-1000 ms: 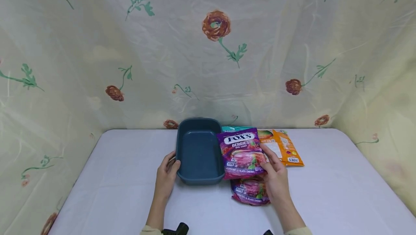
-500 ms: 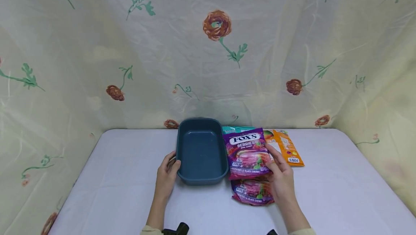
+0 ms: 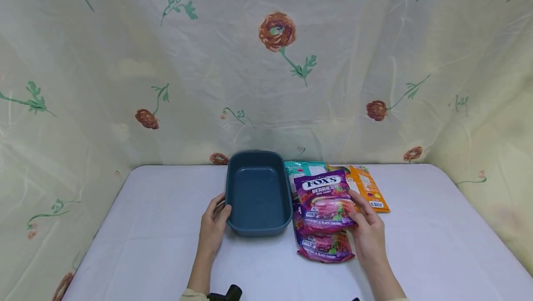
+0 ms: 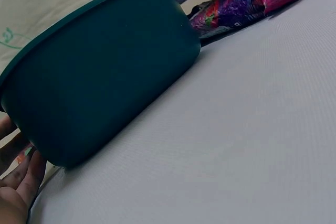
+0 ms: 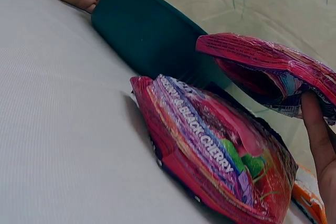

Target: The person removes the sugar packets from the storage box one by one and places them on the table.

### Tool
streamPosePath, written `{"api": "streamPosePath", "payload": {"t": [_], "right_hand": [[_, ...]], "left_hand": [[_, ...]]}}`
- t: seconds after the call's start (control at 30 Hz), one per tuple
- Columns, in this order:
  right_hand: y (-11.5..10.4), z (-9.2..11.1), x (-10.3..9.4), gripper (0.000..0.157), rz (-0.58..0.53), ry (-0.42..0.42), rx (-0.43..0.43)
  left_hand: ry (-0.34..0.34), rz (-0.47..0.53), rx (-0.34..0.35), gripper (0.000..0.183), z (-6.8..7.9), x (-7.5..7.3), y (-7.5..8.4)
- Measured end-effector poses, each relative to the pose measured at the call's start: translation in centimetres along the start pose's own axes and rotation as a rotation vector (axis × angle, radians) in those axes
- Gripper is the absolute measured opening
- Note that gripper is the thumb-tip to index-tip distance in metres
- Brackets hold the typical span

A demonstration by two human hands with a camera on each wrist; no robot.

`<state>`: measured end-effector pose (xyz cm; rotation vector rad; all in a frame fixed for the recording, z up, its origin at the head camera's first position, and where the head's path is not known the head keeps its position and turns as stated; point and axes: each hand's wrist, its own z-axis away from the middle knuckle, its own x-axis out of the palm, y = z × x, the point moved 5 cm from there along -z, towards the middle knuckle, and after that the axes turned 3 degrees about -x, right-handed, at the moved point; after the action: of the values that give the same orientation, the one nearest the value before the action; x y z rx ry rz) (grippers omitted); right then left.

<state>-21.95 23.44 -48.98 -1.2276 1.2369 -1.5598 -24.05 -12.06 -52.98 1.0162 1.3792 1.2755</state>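
Observation:
My left hand grips the left side of a dark blue rectangular plastic tub, thumb by the rim and fingers against the outer wall. The tub stands on the table with nothing inside. My right hand pinches the right edge of a purple Fox's Berries candy bag, thumb on its front. In the right wrist view this bag hangs raised and tilted. Beneath it a second purple candy bag lies on the table, right of the tub, partly hidden by the held one.
Behind the purple bags lie a teal candy bag and an orange candy bag, both partly covered. A white cloth covers the table. A flowered curtain rises behind the table and along its sides.
My right hand has drawn the held candy bag rightward from the tub's rim and slightly toward me, exposing more of the teal bag. My left hand and the tub stay put.

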Motion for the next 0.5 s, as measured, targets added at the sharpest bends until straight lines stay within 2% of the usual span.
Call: {"api": "streamPosePath", "payload": {"t": [0.2, 0.5], "right_hand": [[0.5, 0.1, -1.1, 0.045, -0.016, 0.016, 0.025], [0.9, 0.4, -2.6, 0.045, -0.037, 0.015, 0.007]], "left_hand": [[-0.009, -0.002, -0.004, 0.041, 0.0, 0.0, 0.0], [-0.009, -0.009, 0.000, 0.041, 0.1, 0.0, 0.0]]}}
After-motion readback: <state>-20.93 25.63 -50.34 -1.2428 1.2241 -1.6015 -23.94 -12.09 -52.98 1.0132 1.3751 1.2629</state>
